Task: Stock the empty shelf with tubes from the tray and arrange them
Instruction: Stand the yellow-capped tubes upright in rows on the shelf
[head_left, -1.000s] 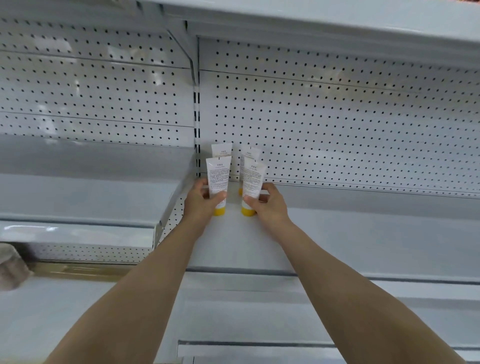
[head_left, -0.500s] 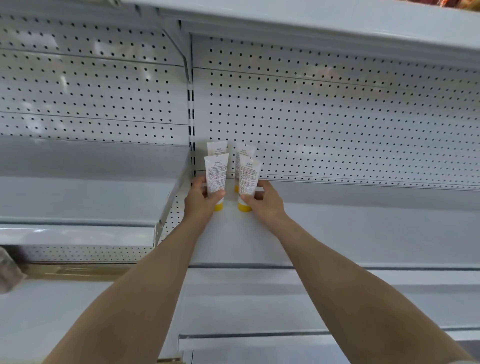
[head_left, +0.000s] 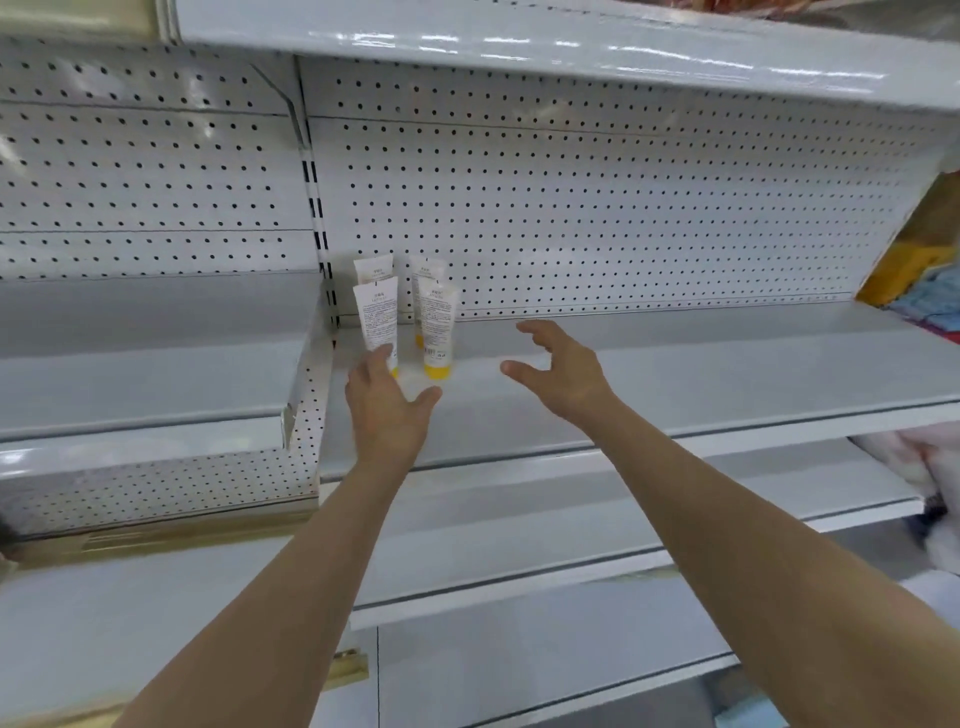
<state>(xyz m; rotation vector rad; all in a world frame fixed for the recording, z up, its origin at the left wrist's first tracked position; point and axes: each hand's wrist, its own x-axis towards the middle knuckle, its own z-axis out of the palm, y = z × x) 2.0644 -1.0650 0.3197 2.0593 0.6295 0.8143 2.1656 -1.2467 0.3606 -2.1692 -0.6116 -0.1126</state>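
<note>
Both hands have come off the two front tubes they held a moment ago and have drawn back toward the front edge of the shelf. Four white plastic tubes with yellow caps stand cap-down in a two-by-two cluster just right of the black-slotted upright post (head_left: 321, 249). The front-left tube (head_left: 376, 322) and front-right tube (head_left: 438, 332) stand ahead of the back-left tube (head_left: 373, 269) and back-right tube (head_left: 427, 270). All four are on the grey metal shelf (head_left: 675, 374), at its end nearest the post.

The left hand (head_left: 387, 410) is released, with straight fingers holding nothing. Its fingertips overlap the foot of the front-left tube, and I cannot tell whether they touch it. The right hand (head_left: 558, 371), further right of the post and apart from the tubes, is spread with loosely curved fingers and grasps nothing.

Behind the tubes, the white perforated back panel (head_left: 597, 208) runs rightward from the post. At the shelf's end far from the post lie blurred yellow and blue packets (head_left: 924, 275).
</note>
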